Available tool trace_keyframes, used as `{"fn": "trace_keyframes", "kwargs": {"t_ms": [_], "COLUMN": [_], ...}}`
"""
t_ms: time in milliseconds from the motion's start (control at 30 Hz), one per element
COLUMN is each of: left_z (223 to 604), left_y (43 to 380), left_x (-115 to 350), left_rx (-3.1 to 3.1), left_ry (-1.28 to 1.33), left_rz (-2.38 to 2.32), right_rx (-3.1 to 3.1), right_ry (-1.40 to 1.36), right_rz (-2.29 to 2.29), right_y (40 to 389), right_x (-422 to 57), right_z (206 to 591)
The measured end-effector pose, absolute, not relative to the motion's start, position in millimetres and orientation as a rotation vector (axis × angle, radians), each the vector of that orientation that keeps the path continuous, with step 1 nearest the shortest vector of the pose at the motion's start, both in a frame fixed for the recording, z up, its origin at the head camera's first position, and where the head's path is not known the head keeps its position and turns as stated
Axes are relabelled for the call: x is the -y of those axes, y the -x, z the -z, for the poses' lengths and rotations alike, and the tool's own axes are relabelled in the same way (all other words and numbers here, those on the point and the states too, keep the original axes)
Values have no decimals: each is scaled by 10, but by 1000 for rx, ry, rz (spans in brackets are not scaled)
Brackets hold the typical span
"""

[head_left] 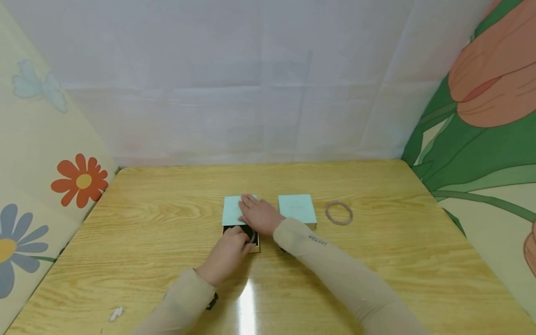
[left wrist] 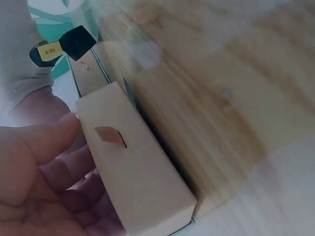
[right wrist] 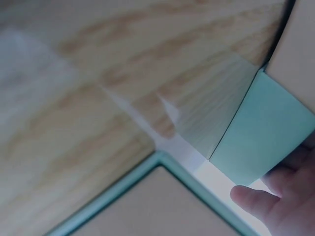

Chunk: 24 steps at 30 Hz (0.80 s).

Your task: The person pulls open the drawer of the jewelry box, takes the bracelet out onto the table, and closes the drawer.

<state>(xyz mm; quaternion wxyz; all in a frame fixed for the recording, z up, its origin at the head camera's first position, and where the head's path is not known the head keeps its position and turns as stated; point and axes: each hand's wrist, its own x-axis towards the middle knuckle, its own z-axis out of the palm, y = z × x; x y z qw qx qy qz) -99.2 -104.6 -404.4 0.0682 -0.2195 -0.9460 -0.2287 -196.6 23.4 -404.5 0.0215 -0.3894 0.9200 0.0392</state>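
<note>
Two pale teal boxes with beige drawers stand side by side in the head view. The left box has its drawer pulled out toward me, showing a black lining and part of a bangle. My left hand reaches into that drawer with bent fingers. Its thumb lies by the drawer edge; the fingertips are hidden, so whether they pinch the bangle is unclear. On the box's top my right hand rests flat. A short ribbon tab sticks out of the drawer front.
Right of my right hand stands the second box, its drawer in. Beyond it a pinkish bangle lies flat on the wooden table. A small white scrap is near the front left. A white sheet hangs behind the table.
</note>
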Motion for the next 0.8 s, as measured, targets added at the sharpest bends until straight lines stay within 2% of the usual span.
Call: {"fn": "trace_keyframes", "kwargs": {"t_ms": [800], "left_z": [3995], "left_y": [1091], "left_x": [1138], "left_rx": [2892], "left_ry": [743], "left_rz": [704], "right_rx": [-2826], "right_ry": [1182], "right_rz": [-39], "right_y": [1984], "right_x": [-240], "right_z": [4043]}}
